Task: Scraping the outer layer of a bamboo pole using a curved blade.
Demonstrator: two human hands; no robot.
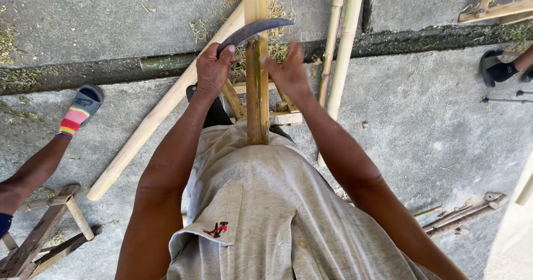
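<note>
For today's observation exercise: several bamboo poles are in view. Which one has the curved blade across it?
The upright split bamboo piece between the hands: the curved blade crosses its top, unlike the poles lying on the concrete.

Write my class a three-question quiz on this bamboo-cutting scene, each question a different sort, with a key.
1. True or false: the left hand grips the handle of the curved knife.
2. Which thing does the blade cross? A) the upright split bamboo piece B) the wooden stool C) the striped sandal
3. Fill in: the right hand, fingers spread, is beside the ____ piece.

Key: 1 true; 2 A; 3 bamboo.
</note>
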